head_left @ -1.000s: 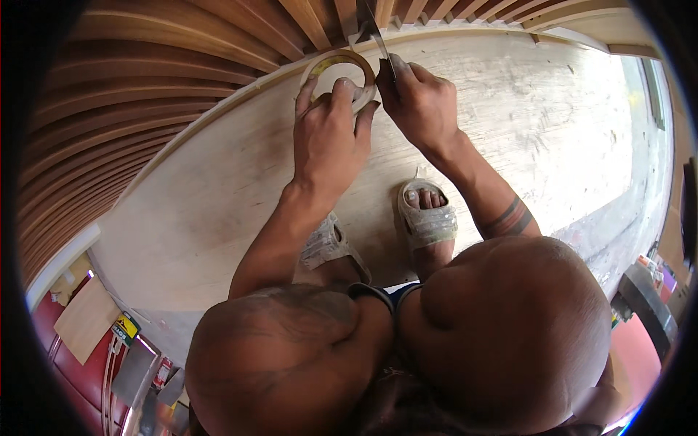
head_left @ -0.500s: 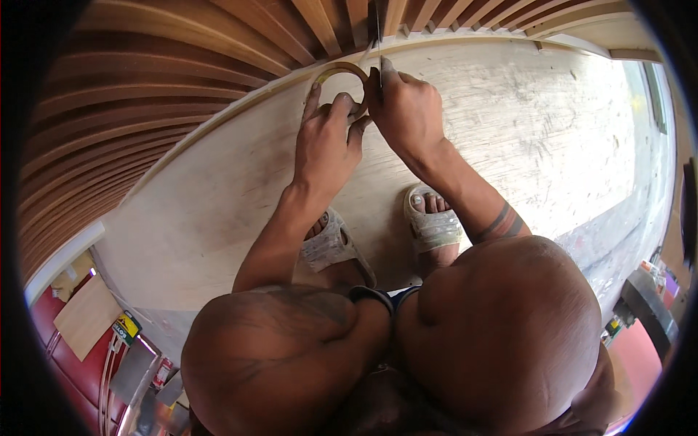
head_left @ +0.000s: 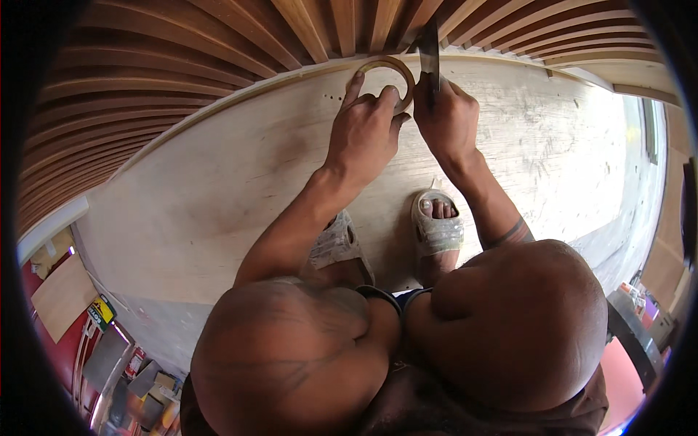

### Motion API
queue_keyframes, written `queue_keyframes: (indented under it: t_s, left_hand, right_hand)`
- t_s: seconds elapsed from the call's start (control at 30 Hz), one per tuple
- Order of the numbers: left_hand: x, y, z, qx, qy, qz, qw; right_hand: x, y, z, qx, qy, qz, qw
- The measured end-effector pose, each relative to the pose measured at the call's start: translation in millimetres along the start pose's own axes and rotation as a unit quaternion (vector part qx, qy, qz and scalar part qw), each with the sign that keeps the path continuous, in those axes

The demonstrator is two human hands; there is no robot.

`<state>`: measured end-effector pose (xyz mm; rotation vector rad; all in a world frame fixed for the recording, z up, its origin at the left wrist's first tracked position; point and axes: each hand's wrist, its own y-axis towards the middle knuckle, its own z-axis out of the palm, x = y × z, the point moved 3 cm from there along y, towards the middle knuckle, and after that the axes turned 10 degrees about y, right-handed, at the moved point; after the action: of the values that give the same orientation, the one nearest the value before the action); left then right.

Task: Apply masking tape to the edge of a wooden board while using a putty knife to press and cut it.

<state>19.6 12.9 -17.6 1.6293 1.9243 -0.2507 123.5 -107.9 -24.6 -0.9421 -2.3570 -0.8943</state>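
Left hand (head_left: 363,134) grip: holding ring-shaped roll (head_left: 409,81), twelve o'clock. Right hand (head_left: 448,120) grip: holding blade (head_left: 430,54), one o'clock. Box (head_left: 102,313), eight o'clock: contents hidden.

Cannot see the lower end of the blade (head_left: 430,52), upper centre, inside the right hand (head_left: 449,120). Cannot make out the blurred clutter (head_left: 154,396), lower left, nor follow the slats (head_left: 343,25) past the top.

Bright light from right; pale board (head_left: 545,160) nearly washed out toward right end, duller at left. Soft shadow beside right sandal (head_left: 438,229). Blade (head_left: 430,54) shows gray sheen. Slats (head_left: 343,25) bow under fisheye; corners black. Lower-left clutter (head_left: 145,392) soft.
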Motion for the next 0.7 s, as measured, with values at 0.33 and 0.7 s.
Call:
queue_keyframes:
  t_s: [0.33, 0.7]
  left_hand:
    - [-12.7, -1.1, 1.3, -0.007, 0.025, 0.030, 0.999]
    - [-21.9, 6.5, -2.8, 0.005, 0.019, -0.049, 0.999]
  right_hand:
    - [-7.9, 8.3, -8.0, 0.080, 0.059, -0.016, 0.995]
    - [-22.1, 9.9, -20.1, 0.110, 0.094, -0.072, 0.987]
